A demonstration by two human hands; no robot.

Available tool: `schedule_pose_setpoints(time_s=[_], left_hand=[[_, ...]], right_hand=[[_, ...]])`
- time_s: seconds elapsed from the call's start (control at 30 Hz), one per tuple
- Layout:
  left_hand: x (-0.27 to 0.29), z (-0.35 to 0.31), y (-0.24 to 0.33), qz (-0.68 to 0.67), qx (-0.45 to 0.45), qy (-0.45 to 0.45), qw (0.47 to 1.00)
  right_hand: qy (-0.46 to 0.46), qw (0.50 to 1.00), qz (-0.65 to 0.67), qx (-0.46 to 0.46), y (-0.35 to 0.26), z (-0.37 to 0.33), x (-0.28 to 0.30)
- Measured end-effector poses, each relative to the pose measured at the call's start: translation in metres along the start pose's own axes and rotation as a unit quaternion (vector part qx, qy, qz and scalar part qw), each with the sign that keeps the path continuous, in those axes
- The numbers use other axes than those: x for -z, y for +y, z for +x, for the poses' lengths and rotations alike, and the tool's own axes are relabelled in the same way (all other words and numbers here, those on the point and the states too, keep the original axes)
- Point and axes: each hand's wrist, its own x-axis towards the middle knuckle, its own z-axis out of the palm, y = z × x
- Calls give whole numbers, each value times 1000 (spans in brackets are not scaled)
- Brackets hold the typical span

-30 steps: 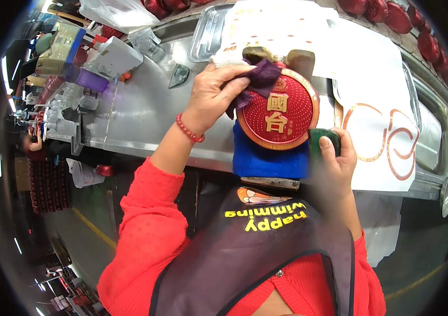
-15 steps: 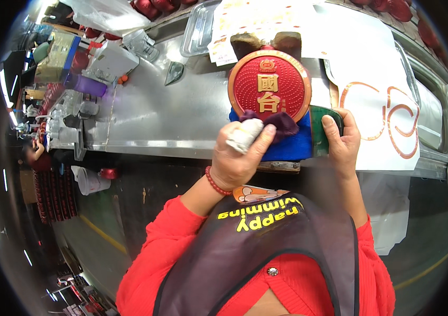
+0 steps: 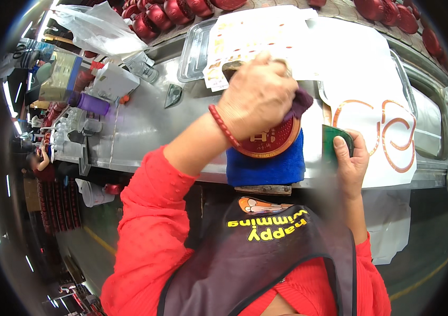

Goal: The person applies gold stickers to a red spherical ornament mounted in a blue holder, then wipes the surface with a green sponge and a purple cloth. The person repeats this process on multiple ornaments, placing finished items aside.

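Observation:
A round red bottle [image 3: 274, 138] with raised gold characters and a copper-coloured rim rests on a blue cloth [image 3: 271, 166] over a wooden support [image 3: 263, 189]. My left hand [image 3: 261, 97] reaches across it, fingers closed on a dark purple cloth [image 3: 301, 102] at the bottle's upper part. It hides most of the bottle's face. Whatever else is in that hand is out of sight. Right of the bottle, my right hand [image 3: 351, 160] grips a green flat scraper [image 3: 330, 146] between thumb and fingers, apart from the bottle.
White sheets with curved copper-coloured strips [image 3: 399, 129] cover the bench's right side. Behind are a printed sheet [image 3: 255, 34], a clear tray [image 3: 192, 52] and several red bottles [image 3: 166, 16]. Leftward lie a small green plate [image 3: 173, 96], a purple cup [image 3: 93, 104] and a white box [image 3: 116, 81].
My left hand has swept up over the bottle with the purple cloth; the white rolled thing seen in it earlier is now hidden. My right hand and scraper have shifted lower, away from the bottle.

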Motion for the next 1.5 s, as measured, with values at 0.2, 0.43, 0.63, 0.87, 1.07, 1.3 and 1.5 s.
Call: schedule_pose_setpoints(time_s=[0.2, 0.43, 0.63, 0.87, 1.07, 1.3, 1.5], left_hand=[[15, -48, -16, 17, 90, 90, 992], [10, -70, 12, 73, 71, 92, 991], [16, -60, 10, 30, 29, 45, 998], [26, -81, 31, 37, 26, 26, 999], [24, -82, 34, 32, 10, 20, 999], [24, -89, 44, 37, -4, 4, 999], [25, -84, 36, 40, 6, 32, 999]], right_hand=[[-17, 1000, 8, -7, 1, 3, -4], [-35, 999, 27, -11, 5, 3, -13], [-37, 999, 18, -15, 3, 1, -13], [-32, 999, 16, -22, 1, -2, -7], [-49, 999, 23, 0, 2, -3, -11], [-38, 999, 6, -11, 1, -4, -11], [-28, 999, -23, 17, 1, -3, -11]])
